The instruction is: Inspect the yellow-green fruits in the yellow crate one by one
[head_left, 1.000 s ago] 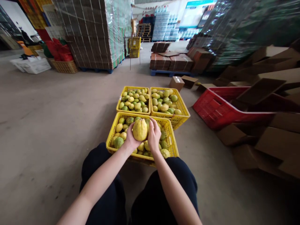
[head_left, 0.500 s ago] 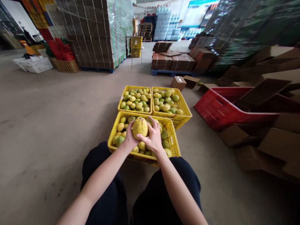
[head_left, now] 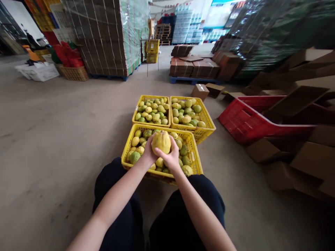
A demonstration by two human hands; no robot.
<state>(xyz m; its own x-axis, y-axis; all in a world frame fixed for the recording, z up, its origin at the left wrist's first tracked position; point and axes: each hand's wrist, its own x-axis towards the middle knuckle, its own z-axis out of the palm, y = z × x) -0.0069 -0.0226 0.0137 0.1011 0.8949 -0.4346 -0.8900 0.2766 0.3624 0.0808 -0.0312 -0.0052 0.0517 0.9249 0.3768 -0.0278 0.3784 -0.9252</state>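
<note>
A large yellow ribbed fruit (head_left: 161, 141) is cupped between both hands, above the front yellow crate (head_left: 196, 160). My left hand (head_left: 149, 152) wraps its left side, with most of the fingers hidden behind it. My right hand (head_left: 171, 156) closes on the right side, its thumb lying across the fruit's lower front. Yellow and green fruits of varied size, such as a round green one (head_left: 135, 157), fill the crate below and around the hands.
Behind stand two more yellow crates of similar fruit, a left one (head_left: 134, 116) and a right one (head_left: 206, 129). At right, a red crate (head_left: 243, 123) sits among cardboard boxes (head_left: 306, 160). Flattened cardboard rests on a blue pallet (head_left: 180, 80) farther back.
The fruit has shifted slightly right and up, closer to me, and looks turned. My right hand's raised fingers have closed around it.
</note>
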